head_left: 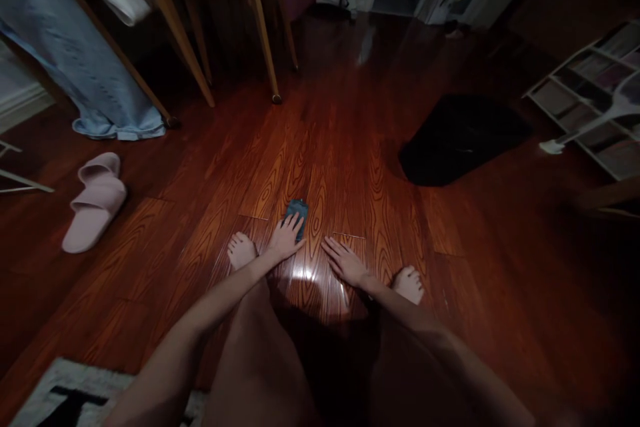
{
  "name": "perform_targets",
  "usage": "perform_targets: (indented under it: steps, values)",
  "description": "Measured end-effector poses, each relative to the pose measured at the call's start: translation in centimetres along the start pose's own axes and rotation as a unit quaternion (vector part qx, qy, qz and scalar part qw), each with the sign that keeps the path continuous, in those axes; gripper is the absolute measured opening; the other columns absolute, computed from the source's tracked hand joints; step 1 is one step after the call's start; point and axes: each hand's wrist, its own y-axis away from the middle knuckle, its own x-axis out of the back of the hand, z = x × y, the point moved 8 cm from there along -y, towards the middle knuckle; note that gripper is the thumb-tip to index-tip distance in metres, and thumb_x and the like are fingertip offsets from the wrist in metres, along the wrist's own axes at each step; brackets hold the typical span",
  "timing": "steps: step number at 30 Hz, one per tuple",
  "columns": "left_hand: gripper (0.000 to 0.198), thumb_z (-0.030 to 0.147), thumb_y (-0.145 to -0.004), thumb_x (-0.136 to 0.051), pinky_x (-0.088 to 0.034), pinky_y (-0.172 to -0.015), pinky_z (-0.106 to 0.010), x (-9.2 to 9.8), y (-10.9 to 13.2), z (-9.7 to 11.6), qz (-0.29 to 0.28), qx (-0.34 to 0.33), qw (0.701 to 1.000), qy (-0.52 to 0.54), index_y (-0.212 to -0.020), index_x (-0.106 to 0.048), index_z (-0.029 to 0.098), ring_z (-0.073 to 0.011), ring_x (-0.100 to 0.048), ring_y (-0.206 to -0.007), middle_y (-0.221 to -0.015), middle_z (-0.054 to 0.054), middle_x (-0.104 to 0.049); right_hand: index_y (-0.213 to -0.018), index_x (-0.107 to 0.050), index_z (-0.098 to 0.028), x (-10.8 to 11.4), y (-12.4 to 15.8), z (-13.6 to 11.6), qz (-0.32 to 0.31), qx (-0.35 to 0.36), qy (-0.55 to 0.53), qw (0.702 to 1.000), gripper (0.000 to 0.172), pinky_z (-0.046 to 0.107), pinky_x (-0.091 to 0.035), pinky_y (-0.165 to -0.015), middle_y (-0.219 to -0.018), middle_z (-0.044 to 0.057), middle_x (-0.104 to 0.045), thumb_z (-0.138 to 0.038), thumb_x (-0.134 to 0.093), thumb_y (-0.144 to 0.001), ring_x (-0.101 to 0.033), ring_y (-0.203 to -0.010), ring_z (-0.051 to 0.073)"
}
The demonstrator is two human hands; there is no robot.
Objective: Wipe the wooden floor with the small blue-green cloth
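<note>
I am crouched over a dark red wooden floor [350,147] with my bare feet to either side. My left hand [286,238] lies flat with its fingers stretched out, pressing on a small blue-green cloth [298,212]. My right hand [344,261] rests flat on the bare boards beside it, fingers spread, holding nothing. A bright glare spot shines on the floor between my hands.
A pink slipper [95,201] lies at the left. A black bag or garment [457,139] sits at the right. Wooden chair legs [263,33] and hanging blue fabric [75,53] stand at the back left. A white shelf unit [595,93] is at the far right, a rug [60,393] at bottom left.
</note>
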Motion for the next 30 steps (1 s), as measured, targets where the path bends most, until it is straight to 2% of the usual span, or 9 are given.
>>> perform_targets:
  steps: [3,6,9,12,18,24,30]
  values:
    - [0.082,0.06,-0.093,-0.05,-0.014,-0.124,-0.055,0.0,-0.9,-0.8,-0.008,-0.025,1.0,0.012,-0.158,-0.03,0.014,-0.0332,-0.017,-0.153,-0.163,-0.018,-0.031,-0.162,-0.02,-0.024,-0.1,0.2,0.1,-0.004,0.004,-0.019,1.0,0.062,0.045,-0.024,-0.124,-0.168,0.005,-0.023,-0.026,-0.033,-0.101,-0.019,-0.154,0.019]
    - [0.089,0.06,-0.09,-0.055,-0.013,-0.123,-0.058,-0.6,-1.6,-1.6,-0.032,-0.04,0.998,0.045,-0.16,-0.023,0.014,-0.0345,-0.006,-0.155,-0.167,-0.018,-0.02,-0.161,-0.02,-0.025,0.0,0.6,0.3,0.004,0.007,-0.029,1.0,0.063,0.046,-0.024,-0.125,-0.168,0.005,-0.023,-0.023,-0.033,-0.1,-0.019,-0.154,0.019]
    - [0.089,0.044,-0.087,-0.061,-0.016,-0.123,-0.058,-1.0,-1.9,-1.9,-0.041,-0.046,0.995,0.076,-0.16,-0.022,0.013,-0.0347,-0.001,-0.155,-0.168,-0.019,-0.012,-0.161,-0.019,-0.028,0.1,0.9,0.5,0.015,0.011,-0.035,0.999,0.065,0.048,-0.025,-0.124,-0.167,0.004,-0.024,-0.022,-0.034,-0.099,-0.02,-0.154,0.02]
    - [0.088,0.026,-0.081,-0.06,-0.019,-0.122,-0.059,-1.0,-1.8,-1.8,-0.034,-0.041,0.994,0.093,-0.159,-0.023,0.014,-0.0334,-0.001,-0.155,-0.168,-0.018,-0.011,-0.161,-0.02,-0.028,-0.1,1.1,0.6,0.013,0.013,-0.039,0.999,0.065,0.048,-0.026,-0.124,-0.167,0.004,-0.024,-0.021,-0.035,-0.098,-0.02,-0.154,0.02]
    - [0.094,0.006,-0.07,-0.055,-0.02,-0.124,-0.057,-1.4,-2.1,-1.6,-0.067,-0.019,0.994,0.078,-0.159,-0.025,0.015,-0.0289,-0.002,-0.155,-0.169,-0.013,-0.01,-0.161,-0.022,-0.03,-1.1,0.9,1.7,0.032,0.015,-0.03,0.999,0.066,0.046,-0.029,-0.123,-0.166,0.002,-0.026,-0.019,-0.035,-0.097,-0.022,-0.153,0.02]
    - [0.084,0.007,-0.077,-0.051,-0.023,-0.124,-0.053,-1.3,-2.4,-1.3,-0.06,-0.006,0.997,0.046,-0.158,-0.03,0.013,-0.0279,-0.008,-0.155,-0.168,-0.014,-0.017,-0.161,-0.018,-0.031,-1.4,1.0,2.0,0.045,0.027,-0.018,0.998,0.067,0.046,-0.029,-0.123,-0.167,0.002,-0.025,-0.019,-0.036,-0.097,-0.021,-0.154,0.02]
    - [0.07,0.023,-0.085,-0.06,-0.024,-0.124,-0.049,-0.7,-4.1,-1.3,-0.016,-0.021,0.999,0.036,-0.151,-0.041,0.014,-0.0271,-0.017,-0.154,-0.166,-0.016,-0.023,-0.161,-0.018,-0.03,-0.9,1.2,1.5,0.03,0.014,-0.011,0.999,0.065,0.048,-0.027,-0.124,-0.167,0.003,-0.026,-0.02,-0.034,-0.099,-0.021,-0.154,0.02]
